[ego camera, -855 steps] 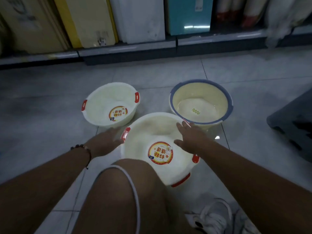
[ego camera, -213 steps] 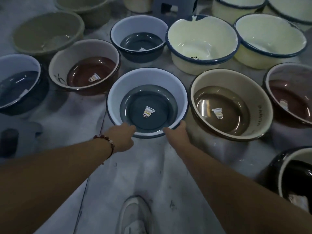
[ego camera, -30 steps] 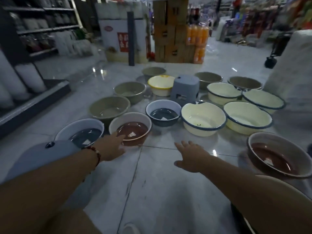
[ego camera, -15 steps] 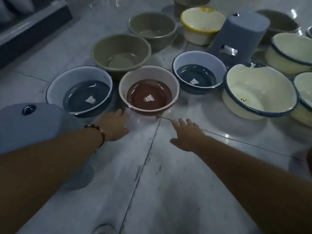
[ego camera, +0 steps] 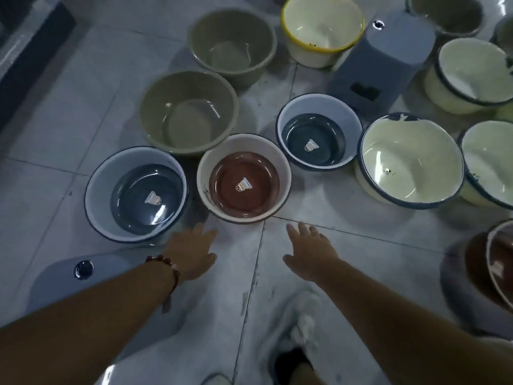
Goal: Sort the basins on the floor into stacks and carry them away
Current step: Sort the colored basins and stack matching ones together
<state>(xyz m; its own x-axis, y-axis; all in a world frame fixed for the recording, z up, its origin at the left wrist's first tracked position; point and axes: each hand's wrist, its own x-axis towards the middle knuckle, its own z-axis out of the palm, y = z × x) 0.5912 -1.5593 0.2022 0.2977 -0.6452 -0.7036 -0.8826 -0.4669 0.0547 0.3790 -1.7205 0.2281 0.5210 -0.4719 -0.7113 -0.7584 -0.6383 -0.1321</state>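
Several basins stand on the tiled floor. Nearest is a white basin with a brown bottom (ego camera: 244, 179), flanked by a larger blue-bottomed basin (ego camera: 137, 194) on its left and a smaller blue-bottomed basin (ego camera: 317, 132) behind its right. Two olive basins (ego camera: 188, 113) (ego camera: 231, 48) stand behind. Cream basins with blue rims (ego camera: 410, 161) (ego camera: 472, 73) lie to the right. My left hand (ego camera: 190, 252) and my right hand (ego camera: 311, 252) reach forward with fingers spread, just short of the brown-bottomed basin's near rim, holding nothing.
A grey-blue plastic stool (ego camera: 384, 59) stands among the basins at the back right; another stool (ego camera: 80, 276) lies under my left forearm. A yellow-rimmed basin (ego camera: 322, 26) sits at the top. A brown basin (ego camera: 499, 262) is at the right edge. My shoe (ego camera: 301, 345) is below.
The view has tilted down and closed in on the basins. Both hands have moved forward toward the brown-bottomed basin, still holding nothing.
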